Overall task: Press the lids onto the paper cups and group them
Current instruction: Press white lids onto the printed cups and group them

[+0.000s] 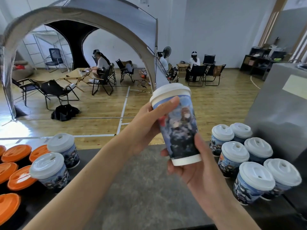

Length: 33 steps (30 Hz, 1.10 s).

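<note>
**Most cups lidded; one in hand, grouping not finished**

Held cup (179,130) is up in the air over the table (141,180), tilted a bit, between both hands. Left hand (146,128) wraps the upper wall just under the rim, thumb across the print. Right hand (191,165) cups the base, fingers curled round the bottom edge. White lid (171,91) sits on top and looks level all round. Can't tell if it's fully snapped down.

Done so far, by the look of it: six lidded cups (235,156) stand packed together at the right, beside the grey box (279,113). No bare cup or loose lid in view.

Left to do, prob.: set the held cup down w/ the right-hand group. Two lidded cups (54,166) of the same print stand well apart from that group at the left, next to the orange-lidded cups (16,153), so they likely need moving over too. Some orange ones are cut off by the frame edge, so no full count.
</note>
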Motion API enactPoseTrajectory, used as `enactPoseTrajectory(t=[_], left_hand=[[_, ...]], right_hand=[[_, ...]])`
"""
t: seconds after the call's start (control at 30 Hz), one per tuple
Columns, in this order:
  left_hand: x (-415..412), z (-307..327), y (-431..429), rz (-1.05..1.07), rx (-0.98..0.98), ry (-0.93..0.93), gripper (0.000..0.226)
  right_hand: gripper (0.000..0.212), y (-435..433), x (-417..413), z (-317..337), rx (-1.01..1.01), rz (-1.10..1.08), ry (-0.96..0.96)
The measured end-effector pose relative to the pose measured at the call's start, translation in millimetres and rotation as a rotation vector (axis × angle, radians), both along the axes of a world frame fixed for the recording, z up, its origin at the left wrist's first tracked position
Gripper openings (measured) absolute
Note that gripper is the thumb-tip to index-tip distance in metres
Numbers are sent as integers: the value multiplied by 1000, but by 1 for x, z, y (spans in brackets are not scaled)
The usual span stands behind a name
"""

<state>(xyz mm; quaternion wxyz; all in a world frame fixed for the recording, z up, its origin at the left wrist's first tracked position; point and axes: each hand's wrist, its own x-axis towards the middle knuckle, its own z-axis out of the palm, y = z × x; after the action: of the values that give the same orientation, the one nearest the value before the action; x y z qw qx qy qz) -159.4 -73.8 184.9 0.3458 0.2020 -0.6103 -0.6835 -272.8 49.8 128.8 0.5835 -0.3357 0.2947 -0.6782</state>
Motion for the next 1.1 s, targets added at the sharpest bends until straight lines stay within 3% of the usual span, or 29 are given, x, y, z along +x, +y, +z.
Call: enactPoseTrajectory(t=[0.1, 0.23, 0.4, 0.57, 0.8, 0.87, 0.97, 1.1], left_hand=[[-2, -3, 3, -16, 24, 49, 76], [-6, -7, 2, 25, 38, 34, 64], [-4, -12, 1, -24, -16, 49, 59], [-10, -14, 5, 136, -90, 17, 62], [-9, -6, 7, 141, -66, 80, 63], [-8, -5, 8, 95, -76, 66, 64], [-7, -4, 7, 15, -65, 73, 69], [-9, -11, 7, 48, -28, 75, 66]], right_hand=[[62, 2, -1, 2, 10, 132, -83], [75, 2, 1, 2, -3, 18, 72], [57, 2, 0, 7, 20, -17, 99], [93, 1, 1, 2, 28, -118, 156], [98, 1, -3, -1, 25, -179, 172], [90, -1, -4, -1, 35, -204, 146], [64, -3, -10, 2, 30, -42, 43], [58, -5, -12, 0, 55, 31, -18]])
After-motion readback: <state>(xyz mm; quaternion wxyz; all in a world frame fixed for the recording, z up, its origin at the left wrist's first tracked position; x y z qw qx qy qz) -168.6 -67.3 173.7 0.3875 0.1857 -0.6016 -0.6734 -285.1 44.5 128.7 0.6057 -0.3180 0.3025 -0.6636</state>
